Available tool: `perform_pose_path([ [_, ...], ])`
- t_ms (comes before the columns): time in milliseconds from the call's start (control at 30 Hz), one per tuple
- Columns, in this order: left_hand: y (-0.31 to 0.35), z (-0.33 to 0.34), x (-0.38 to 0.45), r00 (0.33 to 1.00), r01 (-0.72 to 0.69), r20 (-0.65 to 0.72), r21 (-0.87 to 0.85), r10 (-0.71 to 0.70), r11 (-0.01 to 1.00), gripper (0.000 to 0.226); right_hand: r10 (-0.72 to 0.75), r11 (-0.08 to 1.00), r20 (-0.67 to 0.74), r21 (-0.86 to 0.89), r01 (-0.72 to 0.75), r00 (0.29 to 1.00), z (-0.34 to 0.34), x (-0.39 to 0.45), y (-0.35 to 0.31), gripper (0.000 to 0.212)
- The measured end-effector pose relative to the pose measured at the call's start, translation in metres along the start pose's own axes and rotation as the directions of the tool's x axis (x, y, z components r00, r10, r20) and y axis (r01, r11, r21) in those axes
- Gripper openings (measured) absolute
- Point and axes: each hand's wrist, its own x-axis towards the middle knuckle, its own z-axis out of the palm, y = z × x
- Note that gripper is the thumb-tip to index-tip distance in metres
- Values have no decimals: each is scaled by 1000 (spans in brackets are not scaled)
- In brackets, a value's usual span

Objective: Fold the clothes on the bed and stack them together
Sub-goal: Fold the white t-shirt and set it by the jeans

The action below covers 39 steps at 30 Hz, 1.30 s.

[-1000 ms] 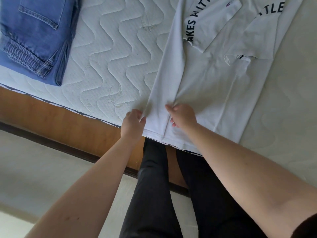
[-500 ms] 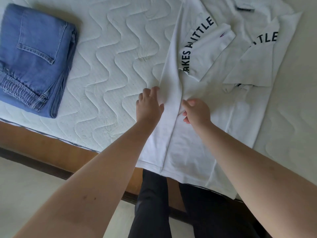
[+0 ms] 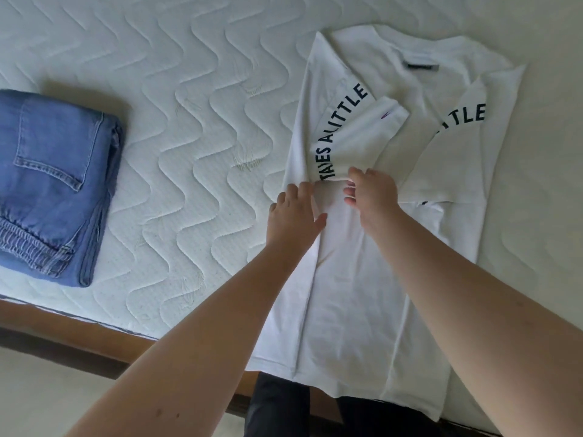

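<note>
A white T-shirt (image 3: 356, 294) with black lettering lies flat on the quilted mattress (image 3: 189, 105). Both of its long sides and its sleeves are turned inward, and its hem hangs just over the near bed edge. My left hand (image 3: 293, 216) presses flat on the left folded strip, fingers straight and pointing away from me. Beside it, my right hand (image 3: 373, 193) has its fingers curled and pinches the cloth at the lower end of the lettered sleeve fold. Folded blue jeans (image 3: 56, 184) sit at the left of the bed.
The wooden bed frame (image 3: 63, 323) runs along the near edge, with pale floor (image 3: 47, 389) below it. My legs in dark trousers (image 3: 277, 408) stand against the frame under the shirt's hem. White mattress surface stretches between jeans and shirt.
Both hands have slid up the shirt's left fold from the hem to its middle. The left hand went from gripping the hem to lying flat. The view tilted farther onto the bed.
</note>
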Motion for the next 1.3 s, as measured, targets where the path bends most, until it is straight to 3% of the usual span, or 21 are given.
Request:
perform_pose_path([
  [133,-3,1,1,999,-36,17,29,35,999,51,-271,949,-86,-190,251,959,-15,3,-8,10],
  [300,-11,8,4,991,-114,82,149,103,982,56,-346,928,-111,-189,322,932,-33,6,-3,10],
  [400,-11,11,11,985,-162,98,198,145,967,53,-247,952,-80,-208,226,966,-35,14,-6,11],
  [500,-7,6,27,986,-167,50,157,161,973,37,-85,961,-50,-267,68,995,-34,23,-11,31],
  [633,2,-11,68,984,-171,-26,85,174,982,27,-305,872,-198,-452,190,931,-39,38,-29,36],
  [733,8,-29,109,967,-245,-57,40,247,969,21,-327,853,-138,-469,229,935,-41,57,-42,56],
  [833,15,-46,154,944,-329,4,-39,330,943,26,-317,817,-70,-528,234,946,-39,75,-54,66],
  [967,25,-65,217,915,-394,119,64,385,917,49,-304,835,-15,-485,259,952,-36,92,-65,61],
  [1067,33,-78,259,896,-433,194,193,399,880,58,-239,903,-66,-382,197,969,-35,100,-69,66],
  [1200,42,-92,306,885,-440,309,315,347,841,40,-172,906,29,-387,170,985,-35,107,-72,31],
  [1300,49,-102,330,876,-463,352,418,331,782,25,-253,832,20,-506,228,967,-41,104,-76,36],
])
